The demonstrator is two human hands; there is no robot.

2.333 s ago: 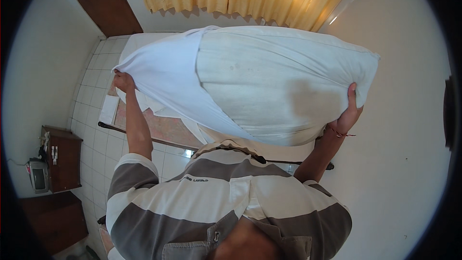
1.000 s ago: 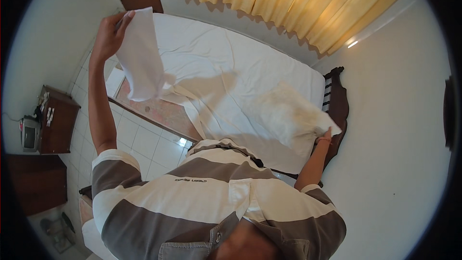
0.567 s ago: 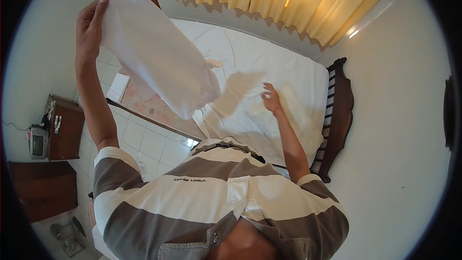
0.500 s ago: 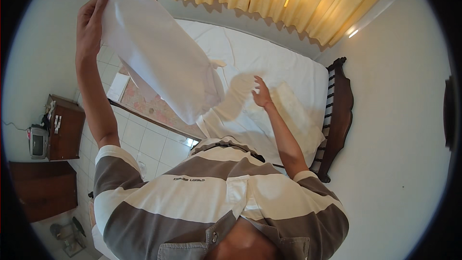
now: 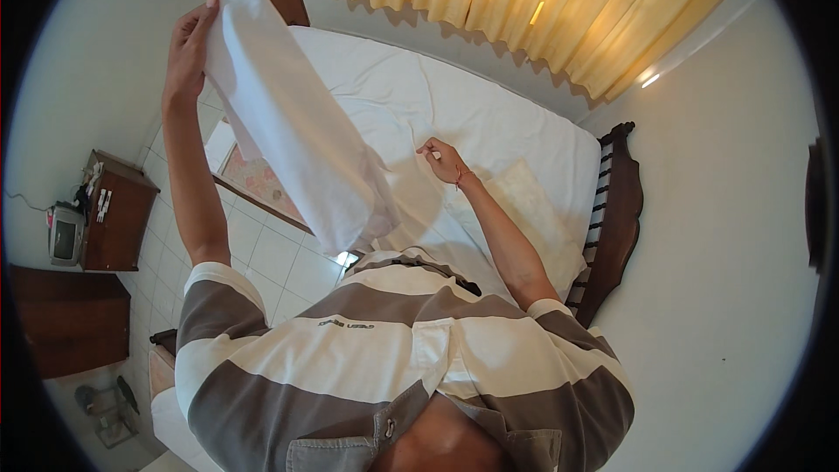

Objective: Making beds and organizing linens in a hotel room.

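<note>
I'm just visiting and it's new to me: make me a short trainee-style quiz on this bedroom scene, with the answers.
1. Short answer: Which of the person's hands holds up the cloth?
2. True or false: The pillow lies on the floor.
3. Multiple choice: What colour is the curtain?
A) blue
B) yellow
C) green

Key:
1. The left hand.
2. False: it lies on the bed, toward the headboard.
3. B
</note>
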